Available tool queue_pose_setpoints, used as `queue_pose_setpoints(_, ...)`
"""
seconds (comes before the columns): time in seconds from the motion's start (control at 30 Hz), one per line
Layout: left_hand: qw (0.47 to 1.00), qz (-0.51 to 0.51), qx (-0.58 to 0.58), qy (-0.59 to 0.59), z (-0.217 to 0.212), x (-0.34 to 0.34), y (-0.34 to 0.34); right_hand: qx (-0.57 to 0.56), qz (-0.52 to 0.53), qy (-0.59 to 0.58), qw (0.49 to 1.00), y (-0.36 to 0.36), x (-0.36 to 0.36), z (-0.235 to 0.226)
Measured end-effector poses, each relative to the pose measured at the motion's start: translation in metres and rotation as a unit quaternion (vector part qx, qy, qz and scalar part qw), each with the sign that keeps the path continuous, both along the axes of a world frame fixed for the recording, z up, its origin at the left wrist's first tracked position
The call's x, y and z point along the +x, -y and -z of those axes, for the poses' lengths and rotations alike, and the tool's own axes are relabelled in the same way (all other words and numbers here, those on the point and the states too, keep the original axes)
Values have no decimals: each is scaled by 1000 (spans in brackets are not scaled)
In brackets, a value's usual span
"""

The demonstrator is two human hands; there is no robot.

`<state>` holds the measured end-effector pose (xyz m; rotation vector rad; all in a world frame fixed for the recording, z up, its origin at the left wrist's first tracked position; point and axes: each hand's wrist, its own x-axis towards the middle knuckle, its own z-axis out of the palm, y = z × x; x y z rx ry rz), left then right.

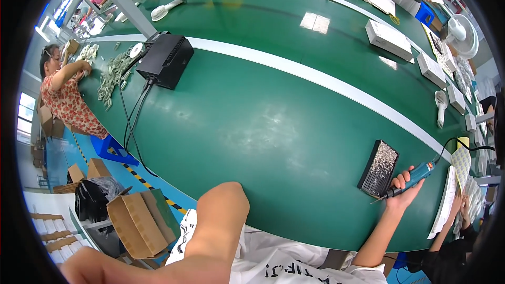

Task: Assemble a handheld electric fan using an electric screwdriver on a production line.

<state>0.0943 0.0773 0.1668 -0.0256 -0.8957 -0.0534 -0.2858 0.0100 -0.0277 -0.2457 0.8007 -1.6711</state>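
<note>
While the blue electric screwdriver (415, 177) sits in the right hand (404, 192), fingers wrapped tight round its barrel, its tip slants down-left twd the front corner of the black screw tray (379, 168), just beside it but not touching as far as I can tell. Held low & at a slant like that, the bit looks ready to pick a screw straight off the tray, w/ the tray parked right next to the hand prob. for short reach. A black cord (456, 144) runs from the tool's back end up & to the right, clear of the working spot. The left hand can't be seen: only the left forearm and elbow (218, 215) show, bent & raised over the near edge of the green table (273, 126), so can't tell if it's open or closed. White sheets (447, 200) lie just right of the right hand at the table edge, w/ another person's dark sleeve (450, 255) beyond. Further out: a white stripe (315, 76) crosses the table, a black box (167, 59) w/ cables stands far left, white boxes (388, 39) line the far right side, a small white fan (441, 106) lies near them. At far left a person in a floral top (68, 102) works at a heap of small pale parts (113, 76). An open cardboard box (141, 223) sits on the floor below the table's near edge.
</note>
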Motion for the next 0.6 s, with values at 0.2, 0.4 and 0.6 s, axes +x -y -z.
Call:
queue_pose_setpoints(0.2, 999, -29, -12, -12, 0, 3, -3, 14, 19, -7, 1000, -1, 6, -4)
queue_pose_setpoints(0.4, 999, -50, -18, -14, -6, 8, -6, 11, 22, -10, 1000, 1, -6, -4)
queue_pose_setpoints(0.6, 997, -73, -22, -22, -9, 4, -9, 11, 13, -8, 1000, -2, 2, -1)
